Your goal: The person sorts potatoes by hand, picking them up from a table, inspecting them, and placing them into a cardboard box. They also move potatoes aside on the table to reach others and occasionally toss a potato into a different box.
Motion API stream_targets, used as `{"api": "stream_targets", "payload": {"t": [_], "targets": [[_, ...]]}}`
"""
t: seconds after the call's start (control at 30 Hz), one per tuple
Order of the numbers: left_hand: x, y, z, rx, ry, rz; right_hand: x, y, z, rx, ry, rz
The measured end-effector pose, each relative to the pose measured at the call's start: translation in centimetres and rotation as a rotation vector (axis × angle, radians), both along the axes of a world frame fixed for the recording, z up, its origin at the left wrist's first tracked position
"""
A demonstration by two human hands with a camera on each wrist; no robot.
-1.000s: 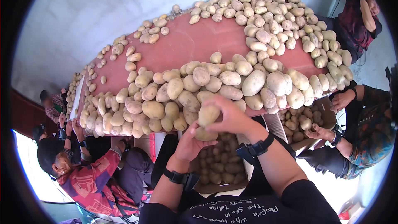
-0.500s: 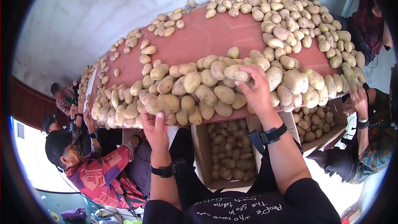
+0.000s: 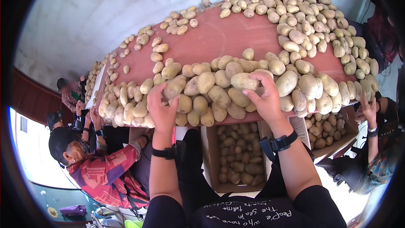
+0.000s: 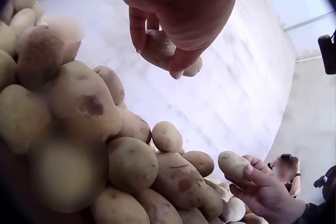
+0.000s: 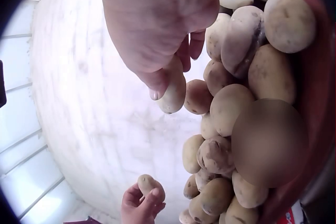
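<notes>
In the head view my left hand (image 3: 163,107) pinches a brownish oval potato (image 3: 174,88) at the near left part of the pile. The left wrist view shows that potato (image 4: 157,48) between thumb and fingers, against the pale wall. My right hand (image 3: 268,99) grips a long pale potato (image 3: 244,81) over the middle of the pile, thumb on the near side. Seen from the right wrist, the potato (image 5: 173,91) points down from the fingers, beside other potatoes (image 5: 231,109). Both wrist views also show the opposite hand with its potato.
Potatoes line the near edge of the red table (image 3: 211,31), with a larger heap (image 3: 303,21) at the far right. Below the edge stands a cardboard box (image 3: 209,156) of potatoes, and another box (image 3: 348,133) to its right. People sit at both sides.
One second ago both hands were together over the box, holding potatoes. They then parted over the pile; since half a second ago the left hand has moved farther onto it. The head view has shifted.
</notes>
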State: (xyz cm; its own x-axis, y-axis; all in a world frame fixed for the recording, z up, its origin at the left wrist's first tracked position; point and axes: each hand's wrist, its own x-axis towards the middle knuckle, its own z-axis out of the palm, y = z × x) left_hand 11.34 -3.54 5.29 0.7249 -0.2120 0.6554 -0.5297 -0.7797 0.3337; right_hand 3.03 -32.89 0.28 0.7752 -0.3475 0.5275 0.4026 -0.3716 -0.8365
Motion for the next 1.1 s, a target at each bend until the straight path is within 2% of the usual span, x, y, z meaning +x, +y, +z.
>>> {"api": "stream_targets", "payload": {"t": [0.07,0.17,0.27,0.37,0.47,0.57,0.63,0.7,0.8,0.87,0.97,1.03,1.1], "targets": [[1.8,-0.7,0.7,0.169,-0.132,0.011,-0.1,0.1,0.1,-0.007,0.019,0.010],[4.0,-2.8,2.2,0.148,0.074,0.057,-0.2,0.1,0.2,-0.022,0.039,-0.003],[6.3,-4.5,2.6,0.199,0.385,0.186,-0.1,0.0,0.1,-0.027,0.031,-0.019],[7.9,-4.9,1.1,0.324,0.453,0.151,0.0,0.1,0.1,-0.002,0.037,-0.009],[7.3,-5.4,1.2,0.270,0.447,0.140,0.0,0.1,0.0,-0.007,0.053,0.002],[5.6,-4.9,0.8,0.198,0.053,-0.025,-0.3,0.3,0.4,0.068,0.098,0.051],[2.4,-5.8,1.9,-0.067,0.351,-0.290,-0.3,0.4,-0.1,0.115,0.119,0.099],[-0.5,-6.6,1.4,-0.010,0.501,-0.528,-0.2,1.1,-0.5,0.183,0.129,0.177],[-3.0,-8.8,1.3,0.048,0.618,-0.762,-0.6,2.3,-0.6,0.293,0.148,0.327],[-3.1,-8.5,1.2,0.019,0.767,-0.744,-1.1,2.5,-0.2,0.342,0.192,0.440],[-1.1,-6.7,2.4,0.087,0.603,-0.687,-1.0,2.3,0.0,0.294,0.147,0.421],[1.2,-5.2,4.2,-0.072,0.557,-0.497,-1.1,2.3,0.1,0.307,0.127,0.405],[4.8,-3.4,5.3,-0.255,0.610,-0.251,-1.3,2.0,0.2,0.252,0.155,0.389]]}}
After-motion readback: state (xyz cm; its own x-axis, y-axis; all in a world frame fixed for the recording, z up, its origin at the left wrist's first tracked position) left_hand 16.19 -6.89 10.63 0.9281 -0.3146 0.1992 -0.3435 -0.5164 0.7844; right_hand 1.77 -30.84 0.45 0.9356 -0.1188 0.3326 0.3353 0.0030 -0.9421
